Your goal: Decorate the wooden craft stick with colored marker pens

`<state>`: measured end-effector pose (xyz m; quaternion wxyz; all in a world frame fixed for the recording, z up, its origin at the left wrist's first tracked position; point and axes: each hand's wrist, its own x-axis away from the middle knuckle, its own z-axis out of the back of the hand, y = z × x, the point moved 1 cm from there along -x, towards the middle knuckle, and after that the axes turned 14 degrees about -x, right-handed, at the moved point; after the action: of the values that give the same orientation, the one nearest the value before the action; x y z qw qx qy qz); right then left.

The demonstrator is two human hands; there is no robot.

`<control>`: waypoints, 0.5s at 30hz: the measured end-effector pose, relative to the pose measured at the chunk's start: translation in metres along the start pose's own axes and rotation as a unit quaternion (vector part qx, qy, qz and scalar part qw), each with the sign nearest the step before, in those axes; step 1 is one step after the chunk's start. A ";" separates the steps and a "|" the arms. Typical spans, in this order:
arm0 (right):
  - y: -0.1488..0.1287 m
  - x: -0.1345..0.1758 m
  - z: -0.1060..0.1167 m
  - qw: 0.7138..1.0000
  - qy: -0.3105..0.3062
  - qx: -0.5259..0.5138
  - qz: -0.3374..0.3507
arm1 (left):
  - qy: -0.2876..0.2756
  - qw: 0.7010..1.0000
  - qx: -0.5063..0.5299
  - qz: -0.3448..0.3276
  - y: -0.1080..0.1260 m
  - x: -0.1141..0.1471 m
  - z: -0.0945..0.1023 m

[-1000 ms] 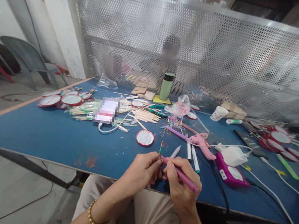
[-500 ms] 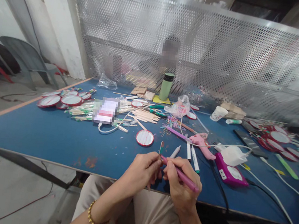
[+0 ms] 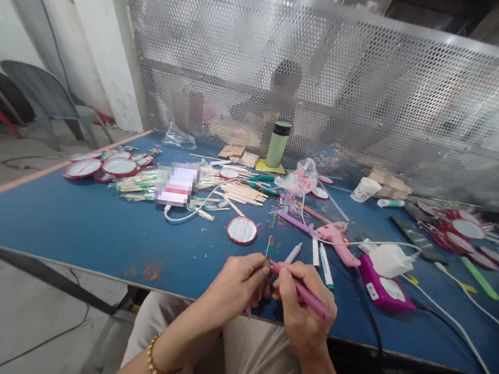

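Note:
My left hand is closed on a thin wooden stick, whose upper end shows brown and green above the fingers. My right hand grips a pink marker pen, its tip at the stick beside my left fingertips. The exact contact is partly hidden by the fingers. Just beyond my hands lies a round white disc with a red rim. A grey-white marker and a white marker with a green end rest on the blue table.
Right of my hands are a pink glue gun, a purple power strip and a white charger with cables. Behind lie a phone, wooden sticks, a green bottle and a paper cup. Red-rimmed discs are piled left.
Almost nothing differs. Both hands keep the stick and the pink marker in nearly the same place, with only a very slight shift.

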<state>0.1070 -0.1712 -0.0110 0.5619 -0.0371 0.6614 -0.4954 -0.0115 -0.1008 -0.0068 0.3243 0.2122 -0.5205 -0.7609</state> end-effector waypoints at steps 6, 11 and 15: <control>0.002 0.001 0.000 1.000 0.016 -0.008 -0.005 | -0.004 1.000 0.007 0.002 -0.001 0.000 0.000; 0.002 0.001 0.000 1.000 0.009 -0.015 -0.007 | -0.001 1.000 0.003 0.002 0.000 0.000 0.000; 0.001 0.000 0.000 1.000 0.010 -0.016 -0.001 | -0.002 1.000 0.003 0.003 0.000 0.000 0.001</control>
<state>0.1077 -0.1705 -0.0118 0.5539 -0.0421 0.6749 -0.4857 -0.0120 -0.1008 -0.0062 0.3245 0.2101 -0.5243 -0.7587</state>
